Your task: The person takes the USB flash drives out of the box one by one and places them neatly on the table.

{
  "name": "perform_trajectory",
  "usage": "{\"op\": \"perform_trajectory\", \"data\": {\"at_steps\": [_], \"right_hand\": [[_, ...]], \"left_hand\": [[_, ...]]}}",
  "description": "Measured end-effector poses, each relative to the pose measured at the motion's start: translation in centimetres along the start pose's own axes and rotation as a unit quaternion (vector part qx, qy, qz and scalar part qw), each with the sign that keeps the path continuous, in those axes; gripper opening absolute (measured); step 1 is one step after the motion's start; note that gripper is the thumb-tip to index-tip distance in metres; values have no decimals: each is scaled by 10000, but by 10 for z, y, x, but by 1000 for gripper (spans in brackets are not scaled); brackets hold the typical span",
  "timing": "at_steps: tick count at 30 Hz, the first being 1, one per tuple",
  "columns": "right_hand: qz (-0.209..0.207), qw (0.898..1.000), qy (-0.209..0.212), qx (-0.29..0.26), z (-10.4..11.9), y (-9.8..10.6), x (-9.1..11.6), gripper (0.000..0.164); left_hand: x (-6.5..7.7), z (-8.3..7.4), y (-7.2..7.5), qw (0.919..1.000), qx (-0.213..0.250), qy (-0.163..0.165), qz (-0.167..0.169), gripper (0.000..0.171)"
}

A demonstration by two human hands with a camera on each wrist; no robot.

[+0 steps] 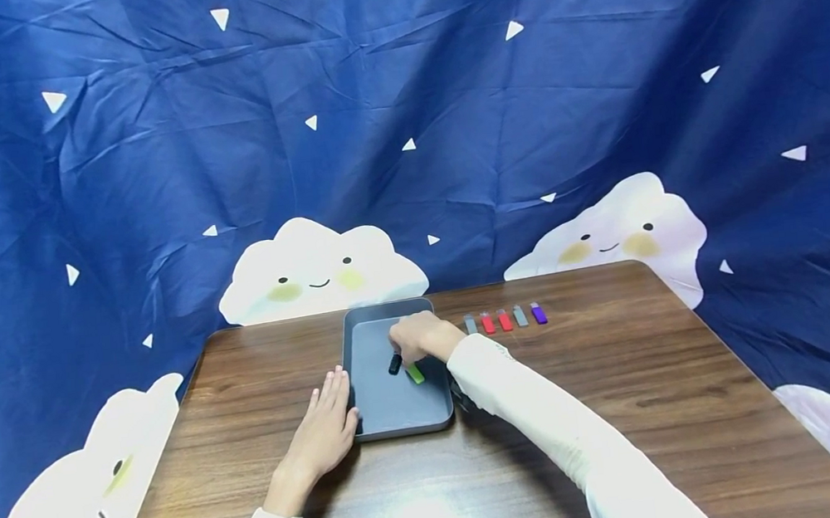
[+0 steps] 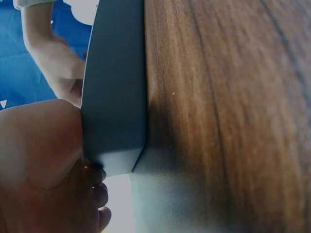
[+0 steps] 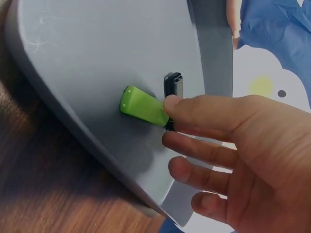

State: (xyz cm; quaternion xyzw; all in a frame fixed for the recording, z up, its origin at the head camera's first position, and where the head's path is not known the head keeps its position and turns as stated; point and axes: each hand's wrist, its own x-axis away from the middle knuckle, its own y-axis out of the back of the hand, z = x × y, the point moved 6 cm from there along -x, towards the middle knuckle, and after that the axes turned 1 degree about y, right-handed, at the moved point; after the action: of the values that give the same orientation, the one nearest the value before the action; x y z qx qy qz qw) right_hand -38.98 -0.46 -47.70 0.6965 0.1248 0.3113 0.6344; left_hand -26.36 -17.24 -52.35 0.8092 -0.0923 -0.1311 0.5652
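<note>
In the tray, my right hand [image 1: 422,335] pinches the far end of a green USB flash drive [image 3: 141,106] between thumb and forefinger. The other fingers are loosely bent and hold nothing. A black USB flash drive [image 3: 173,85] is close beside the green one; in the right wrist view the thumb tip overlaps part of it. My left hand [image 1: 324,430] rests against the left side of the grey tray [image 1: 401,423], fingers straight along its outer wall. In the left wrist view, that hand's palm side meets the tray's wall [image 2: 114,82].
Right of the tray, several more USB flash drives lie in a row: a grey one [image 1: 470,324], two red ones [image 1: 488,324], another grey one [image 1: 521,316] and a purple one [image 1: 539,314]. All are on the wooden table [image 1: 621,372], before a blue cloth backdrop [image 1: 443,81].
</note>
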Motion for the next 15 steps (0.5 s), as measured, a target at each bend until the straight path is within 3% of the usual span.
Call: {"op": "perform_trajectory", "data": {"at_steps": [7, 15], "right_hand": [[354, 9994, -2, 1, 2, -5, 6, 25], [374, 9992, 112, 94, 6, -3, 10, 25]], "left_hand": [[-1, 0, 0, 10000, 20, 9, -13, 62], [-1, -1, 1, 9999, 93, -53, -124, 62]]}}
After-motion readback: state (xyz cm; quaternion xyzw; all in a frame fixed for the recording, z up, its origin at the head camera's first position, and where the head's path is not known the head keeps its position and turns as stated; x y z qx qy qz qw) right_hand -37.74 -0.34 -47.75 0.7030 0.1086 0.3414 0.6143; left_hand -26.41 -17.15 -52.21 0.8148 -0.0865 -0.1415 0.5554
